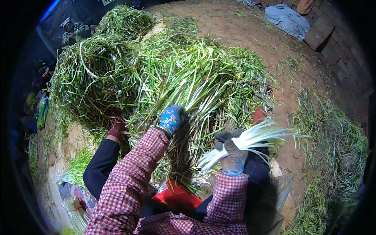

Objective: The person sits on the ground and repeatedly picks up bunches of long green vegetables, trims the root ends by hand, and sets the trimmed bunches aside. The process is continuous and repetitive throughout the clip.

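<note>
My right hand (233, 154), in a dirty grey work glove, grips a bundle of white-stemmed leafy greens (249, 138). White stem ends stick out on its left, paler green tops fan to the right. My left hand (171, 119) wears a blue floral glove and rests against the lower ends of long green stalks (199, 85) in a large heap before me. Its fingers are turned away, so their grip is hidden. Darker, soil-brown stalks (179, 147) hang just below that hand.
More greens form a mound (94, 79) at the left. Tied bundles (76, 213) lie by my left knee, beside loose greens (77, 167). Scattered leaves (332, 152) cover the ground at right. Another person (72, 30) sits at the far left. A pale cloth (286, 20) lies near a brick wall (349, 58).
</note>
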